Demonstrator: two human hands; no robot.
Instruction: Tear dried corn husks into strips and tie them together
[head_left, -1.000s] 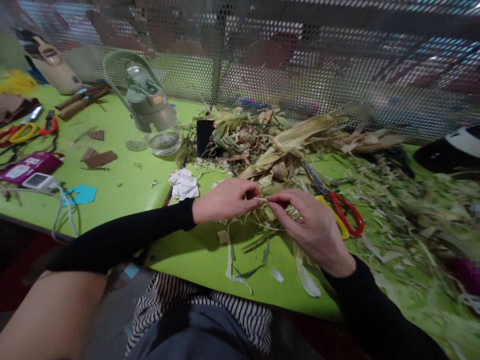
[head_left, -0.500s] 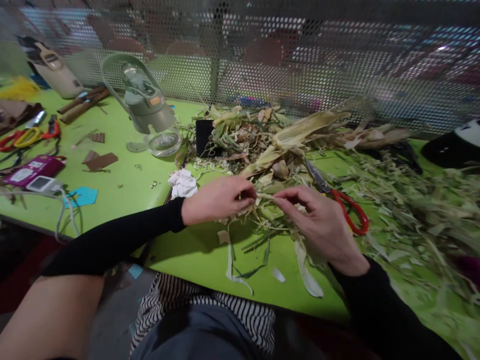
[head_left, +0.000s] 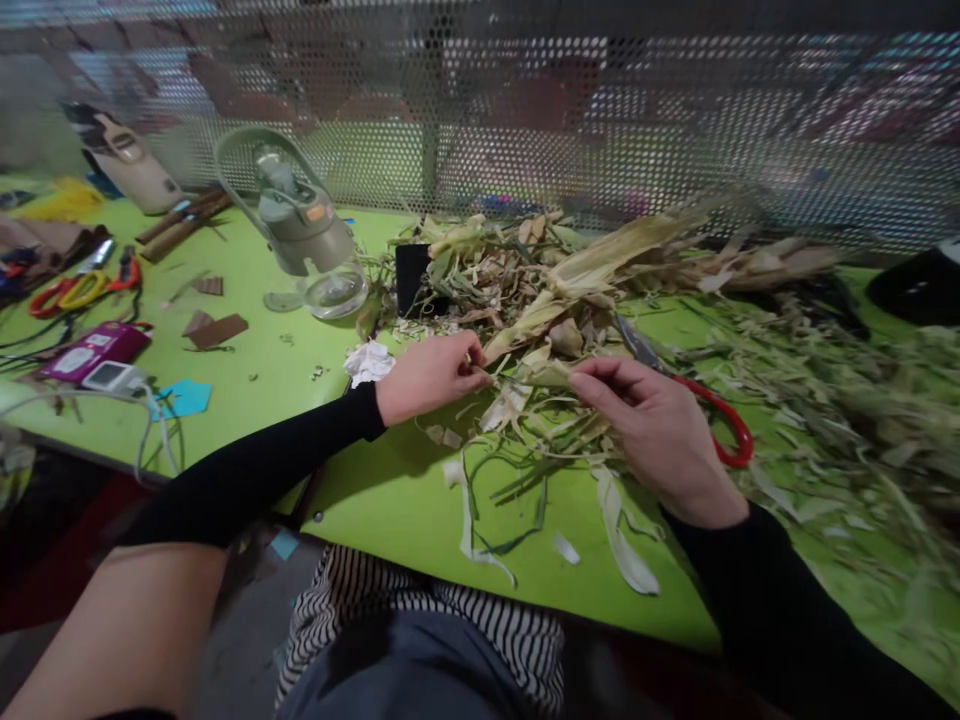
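Our right hand (head_left: 664, 435) pinches a pale husk piece (head_left: 549, 373) before the heaped husks (head_left: 495, 285).
That piece sits between our two hands; whether our left hand's (head_left: 429, 380) nearly closed fingertips grip anything, we cannot tell. Red-handled scissors (head_left: 739, 425) lie partly hidden behind the right hand, crumpled tissue (head_left: 367, 362) just beside the left, a bottle (head_left: 307, 235) farther back. A perforated screen (head_left: 510, 140) bounds the far side; toward us, green tabletop (head_left: 390, 500) shows between loose strips (head_left: 626, 545) and the front edge.
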